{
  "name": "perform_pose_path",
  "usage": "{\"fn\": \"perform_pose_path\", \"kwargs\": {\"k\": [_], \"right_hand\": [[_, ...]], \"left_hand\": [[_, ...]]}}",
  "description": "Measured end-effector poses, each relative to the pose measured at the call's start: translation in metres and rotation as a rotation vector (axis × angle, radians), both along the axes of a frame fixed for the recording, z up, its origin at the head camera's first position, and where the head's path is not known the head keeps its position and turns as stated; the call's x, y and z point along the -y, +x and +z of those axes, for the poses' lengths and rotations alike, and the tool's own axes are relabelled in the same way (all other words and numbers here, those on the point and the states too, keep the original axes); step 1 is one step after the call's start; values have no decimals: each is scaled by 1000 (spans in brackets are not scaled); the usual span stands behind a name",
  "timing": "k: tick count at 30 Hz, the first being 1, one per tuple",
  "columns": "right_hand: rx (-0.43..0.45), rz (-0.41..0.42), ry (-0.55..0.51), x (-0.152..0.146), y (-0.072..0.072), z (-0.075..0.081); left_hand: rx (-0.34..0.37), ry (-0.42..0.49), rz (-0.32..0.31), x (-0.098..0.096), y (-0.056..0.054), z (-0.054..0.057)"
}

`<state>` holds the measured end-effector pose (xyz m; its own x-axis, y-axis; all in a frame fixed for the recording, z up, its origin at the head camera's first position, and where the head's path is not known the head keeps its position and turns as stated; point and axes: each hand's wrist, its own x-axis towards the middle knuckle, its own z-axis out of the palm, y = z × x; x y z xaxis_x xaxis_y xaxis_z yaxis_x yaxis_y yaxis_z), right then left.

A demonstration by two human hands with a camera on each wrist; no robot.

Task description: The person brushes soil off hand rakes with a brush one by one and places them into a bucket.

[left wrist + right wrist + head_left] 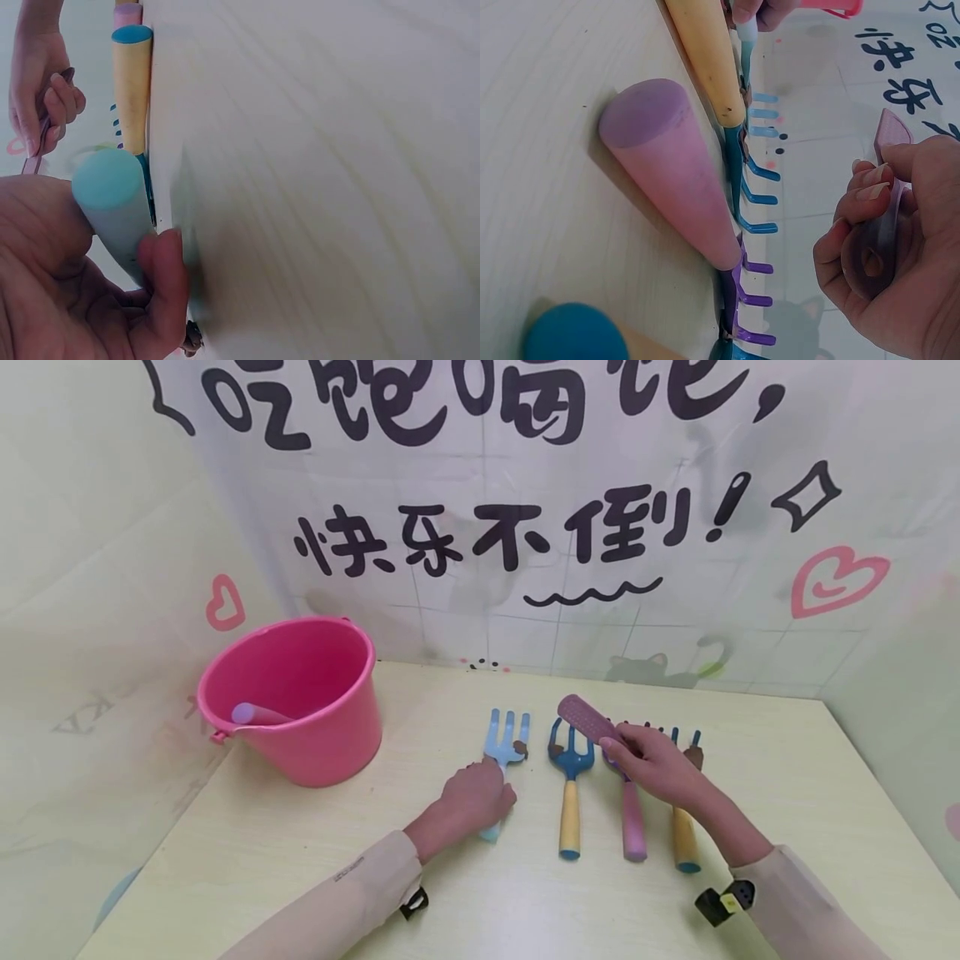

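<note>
My left hand [472, 795] grips the handle of a light blue garden hand fork [504, 745], its tines pointing away. The pale teal handle end [109, 180] shows up close in the left wrist view, with fingers curled round the handle. A brown clump [520, 749] sticks to one tine. My right hand [663, 766] holds a flat mauve tool [588, 719] with a dotted face, raised over the other forks. The right wrist view shows a hole in its rounded handle end [870, 274]. Below it lies a purple fork with a pink handle [633, 827].
A blue fork with a yellow handle [570, 818] lies between the hands, and another yellow-handled fork [685, 843] lies at the right. Both carry brown clumps. A pink bucket [330, 756] stands at the back left with a lilac rod [260, 716] inside. A printed curtain [465, 618] hangs behind the table.
</note>
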<state>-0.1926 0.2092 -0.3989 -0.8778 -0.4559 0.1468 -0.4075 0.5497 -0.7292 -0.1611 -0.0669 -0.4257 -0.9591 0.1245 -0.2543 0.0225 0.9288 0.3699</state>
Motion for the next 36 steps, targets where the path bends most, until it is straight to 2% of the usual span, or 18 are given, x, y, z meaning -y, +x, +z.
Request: {"fn": "perform_pose_path", "kwargs": {"k": [4, 10, 15, 19, 23, 28, 36], "right_hand": [[8, 0, 4, 0, 0, -1], [14, -3, 0, 1, -1, -3], [11, -2, -3, 1, -2, -5], [-3, -3, 2, 1, -2, -6], [-16, 9, 0, 3, -5, -8], [-6, 49, -23, 11, -8, -7], [-16, 95, 3, 39, -13, -3]], "left_hand": [[-32, 71, -15, 5, 0, -1], [-154, 203, -31, 15, -1, -3], [-184, 327, -23, 23, -2, -4], [-167, 450, -15, 29, -2, -4], [-122, 589, 2, 34, -2, -3], [-78, 687, 20, 35, 0, -1], [-45, 834, -5, 31, 3, 1]]}}
